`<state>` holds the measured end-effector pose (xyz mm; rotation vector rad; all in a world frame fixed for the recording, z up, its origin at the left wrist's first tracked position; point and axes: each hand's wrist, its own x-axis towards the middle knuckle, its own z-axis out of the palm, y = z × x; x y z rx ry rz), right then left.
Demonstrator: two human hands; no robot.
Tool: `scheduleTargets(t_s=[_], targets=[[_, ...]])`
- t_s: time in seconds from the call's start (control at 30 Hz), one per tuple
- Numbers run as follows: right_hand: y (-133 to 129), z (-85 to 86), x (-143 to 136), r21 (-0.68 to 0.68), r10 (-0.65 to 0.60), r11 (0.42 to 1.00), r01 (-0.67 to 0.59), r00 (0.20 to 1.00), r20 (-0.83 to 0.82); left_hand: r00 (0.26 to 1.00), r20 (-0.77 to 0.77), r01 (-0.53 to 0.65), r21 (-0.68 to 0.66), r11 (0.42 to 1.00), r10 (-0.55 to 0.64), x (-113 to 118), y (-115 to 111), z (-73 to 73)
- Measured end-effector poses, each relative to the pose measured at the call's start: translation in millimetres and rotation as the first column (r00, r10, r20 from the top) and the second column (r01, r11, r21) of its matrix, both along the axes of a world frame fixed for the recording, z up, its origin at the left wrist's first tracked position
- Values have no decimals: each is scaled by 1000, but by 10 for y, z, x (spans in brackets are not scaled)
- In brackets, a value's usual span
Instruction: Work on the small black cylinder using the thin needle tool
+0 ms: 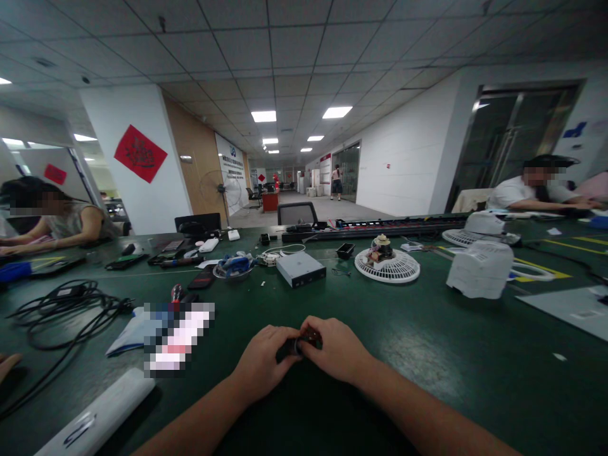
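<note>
Above the near middle of the dark green table, both hands meet at a small dark part (312, 337) with brownish and greyish areas and a rounded edge. My left hand (263, 360) pinches its left side between thumb and fingers. From the other side, my right hand (339, 351) closes its thumb and fingers on the same part. The fingers cover much of it, so its exact kind does not show. Beyond the hands lies a silver box-shaped disc drive (301, 270). To its right, a round white fan grille (387, 268) carries a small motor assembly (381, 249).
Black cables (71, 310), a screwdriver (176, 294) and a long white case (102, 411) lie left. A white plastic housing (481, 269) and a flat grey panel (570, 307) are right. People sit at both sides; a hand (7, 366) shows at the left edge.
</note>
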<state>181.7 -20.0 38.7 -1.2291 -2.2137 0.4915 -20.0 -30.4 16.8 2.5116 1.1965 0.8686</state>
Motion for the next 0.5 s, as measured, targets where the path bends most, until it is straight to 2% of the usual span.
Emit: scheduleTargets(t_s=[0.07, 0.2, 0.37, 0.43, 0.5], targets=[[18, -24, 4, 54, -18, 998, 19, 999, -35, 995, 56, -84, -36, 996, 86, 19, 21, -7], [52, -19, 33, 183, -108, 972, 149, 970, -220, 955, 184, -220, -88, 972, 233, 32, 71, -6], [58, 80, 92, 315, -62, 930, 189, 926, -372, 907, 274, -294, -130, 947, 320, -12, 127, -11], [72, 86, 93, 269, -94, 934, 235, 888, -450, 900, 272, -313, -143, 939, 341, -25, 143, -26], [100, 62, 84, 158, -118, 957, 243, 825, -553, 901, 265, -312, -150, 938, 342, -29, 149, -41]])
